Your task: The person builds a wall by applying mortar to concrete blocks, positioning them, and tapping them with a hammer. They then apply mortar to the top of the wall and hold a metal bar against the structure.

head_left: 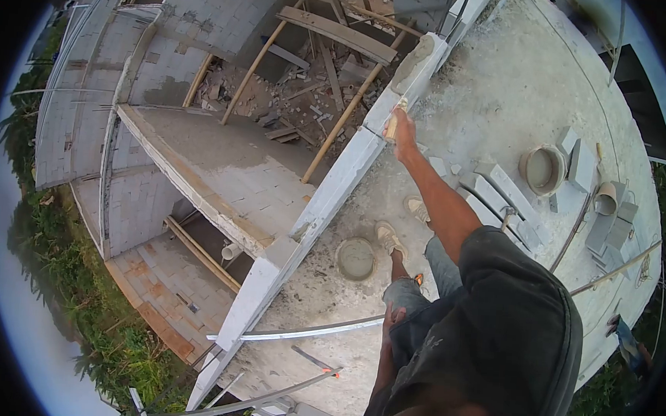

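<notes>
My right hand reaches out over the top of a narrow light-grey block wall. Its fingers are closed round a hand tool with a pale, wooden-looking handle; the tool's working end is too small and hidden to make out. Just beyond the hand, grey mortar lies along the wall top. My left hand rests against my left leg near the knee, fingers laid on the trousers, with nothing seen in it. A round tub of grey mortar stands on the floor beside my foot.
Beyond the wall is a drop to a lower level with rubble and bamboo props. Grey blocks and another tub stand on the slab to the right. A long metal bar crosses the floor near the wall.
</notes>
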The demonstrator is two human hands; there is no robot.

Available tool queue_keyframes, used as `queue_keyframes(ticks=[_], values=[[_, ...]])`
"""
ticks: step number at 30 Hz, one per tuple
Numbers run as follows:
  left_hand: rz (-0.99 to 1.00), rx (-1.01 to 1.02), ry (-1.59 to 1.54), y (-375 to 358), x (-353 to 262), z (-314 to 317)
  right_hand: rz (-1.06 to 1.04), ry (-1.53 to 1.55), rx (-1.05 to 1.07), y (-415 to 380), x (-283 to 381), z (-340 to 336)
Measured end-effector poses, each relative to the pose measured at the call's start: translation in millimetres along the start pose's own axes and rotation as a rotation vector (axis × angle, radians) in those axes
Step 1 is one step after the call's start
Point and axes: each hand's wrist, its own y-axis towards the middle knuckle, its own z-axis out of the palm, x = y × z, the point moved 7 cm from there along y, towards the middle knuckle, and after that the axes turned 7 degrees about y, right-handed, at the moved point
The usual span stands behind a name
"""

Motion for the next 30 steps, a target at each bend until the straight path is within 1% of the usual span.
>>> queue_keyframes(ticks=[1,3,4,6,7,8,9,10,12,15,17,18,21,22,24,27,30], values=[[0.026,0.009,0.008,8.5,0.5,-4.9,-0.015,0.048,0.002,-4.7,-8.1,3.4],[0.044,0.029,0.018,5.0,21.0,-15.1,-0.024,0.127,-0.017,-39.9,-16.4,6.8],[0.063,0.046,0.029,6.5,27.2,-22.0,0.011,0.090,-0.056,-49.3,-27.7,0.4],[-0.009,0.043,0.108,-10.6,12.9,-40.8,0.079,0.020,-0.113,-55.2,-59.4,-7.1],[-0.043,0.034,0.142,-15.6,6.2,-52.7,0.056,0.058,-0.093,-59.3,-61.3,-0.5],[-0.037,0.031,0.077,-9.7,11.3,-67.8,0.037,0.097,-0.073,-64.5,-62.5,6.6],[-0.047,0.027,0.006,-10.3,24.2,-81.4,0.031,0.127,-0.061,-74.2,-70.2,8.9],[-0.072,0.024,-0.066,-19.6,44.2,-91.1,0.022,0.088,-0.066,-86.7,-81.7,8.1],[-0.130,0.016,-0.006,-31.4,73.6,-109.9,-0.024,0.022,-0.080,-98.7,-97.7,6.0],[-0.121,0.013,0.137,-25.5,93.1,-125.6,0.010,-0.096,-0.105,-107.9,-110.8,16.7],[-0.128,-0.004,0.242,-35.2,113.2,-134.7,-0.056,-0.028,-0.090,-114.8,-116.0,24.2],[-0.153,0.015,0.259,-40.4,111.6,-134.4,-0.090,0.009,-0.096,-123.8,-117.1,22.6],[-0.141,0.051,0.208,-38.6,105.9,-130.5,-0.054,-0.123,-0.178,-124.6,-129.9,23.8],[-0.148,0.051,0.108,-37.9,104.4,-130.4,-0.053,-0.072,-0.160,-122.2,-128.4,27.8],[-0.086,0.038,0.094,-27.6,94.2,-134.2,-0.031,0.023,-0.127,-124.5,-130.5,27.8],[-0.083,0.048,0.081,-18.2,81.7,-133.5,-0.066,-0.136,-0.157,-128.1,-132.0,19.9],[-0.062,0.034,0.082,-14.2,57.8,-135.6,0.074,-0.139,-0.151,-122.8,-126.2,24.5]])
